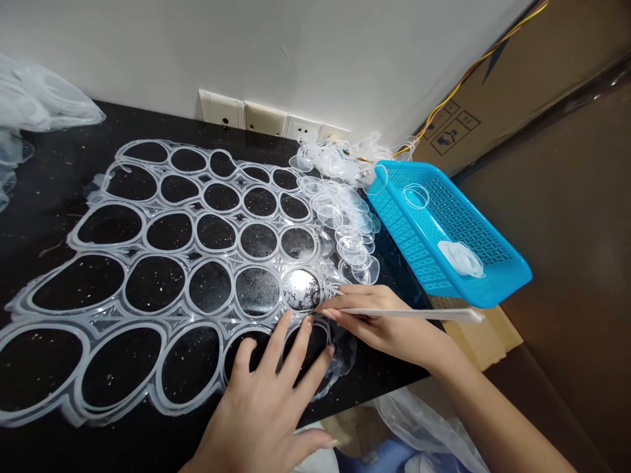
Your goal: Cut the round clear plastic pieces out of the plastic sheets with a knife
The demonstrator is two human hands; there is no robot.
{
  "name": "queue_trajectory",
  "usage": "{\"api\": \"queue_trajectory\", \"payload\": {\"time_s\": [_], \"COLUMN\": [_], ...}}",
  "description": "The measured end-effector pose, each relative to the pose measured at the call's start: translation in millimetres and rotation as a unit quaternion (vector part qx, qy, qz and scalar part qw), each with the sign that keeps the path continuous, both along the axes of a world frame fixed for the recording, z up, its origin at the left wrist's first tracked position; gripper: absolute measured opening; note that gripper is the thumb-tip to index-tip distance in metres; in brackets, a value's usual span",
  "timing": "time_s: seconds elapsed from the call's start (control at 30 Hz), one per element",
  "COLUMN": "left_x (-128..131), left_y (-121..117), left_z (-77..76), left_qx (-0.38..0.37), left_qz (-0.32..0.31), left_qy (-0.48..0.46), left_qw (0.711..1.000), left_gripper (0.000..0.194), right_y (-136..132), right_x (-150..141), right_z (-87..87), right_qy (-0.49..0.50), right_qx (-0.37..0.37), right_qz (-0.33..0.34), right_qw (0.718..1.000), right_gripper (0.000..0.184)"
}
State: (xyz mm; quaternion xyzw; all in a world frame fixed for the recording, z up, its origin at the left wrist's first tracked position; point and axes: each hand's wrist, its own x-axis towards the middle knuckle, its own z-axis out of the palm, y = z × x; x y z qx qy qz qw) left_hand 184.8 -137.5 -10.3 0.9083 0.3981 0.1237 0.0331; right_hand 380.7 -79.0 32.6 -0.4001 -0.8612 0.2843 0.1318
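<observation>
Five fingers of left hand (261, 407) spread wide, pressing down on near part of clear moulded plastic sheet (235, 226), apparently pinning it against black speckled countertop (59, 157) to stop sliding. Right hand (384, 325) pinches thin white strip (409, 314), held low and nearly flat, tip near ring rim just past left fingertips. Sheet spreads across counter, rows of round openings showing black beneath. Loose clear rings (340, 217) heaped beside it, apart from working area; blue plastic basket (486, 292) at counter edge holds few more.
</observation>
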Motion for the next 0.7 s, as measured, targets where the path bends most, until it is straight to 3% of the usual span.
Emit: {"api": "queue_trajectory", "payload": {"time_s": [0.23,0.37,0.5,0.6,0.7], "left_x": [0,0,0,-2,-2], "left_y": [-2,-2,-2,-2,-3], "left_z": [1.3,0.4,-2.0,-3.8,-3.8], "left_qx": [0.015,0.018,0.011,0.018,0.019], "left_qz": [0.0,-0.006,-0.004,-0.013,-0.013], "left_qy": [0.003,0.003,0.014,0.01,0.004], "left_qw": [1.0,1.0,1.0,1.0,1.0], "left_gripper": [0.059,0.058,0.058,0.056,0.055], "right_y": [-9,-14,-15,-13,-5], "right_x": [3,0,-9,-15,-14], "right_z": [-14.1,-21.5,-24.5,-27.1,-26.1], "right_qy": [-0.025,-0.097,-0.106,-0.095,-0.087], "right_qx": [0.072,0.184,0.282,0.306,0.312], "right_qz": [0.027,0.003,0.03,0.037,-0.003], "right_qw": [0.997,0.978,0.953,0.946,0.946], "right_gripper": [0.029,0.029,0.031,0.032,0.033]}}
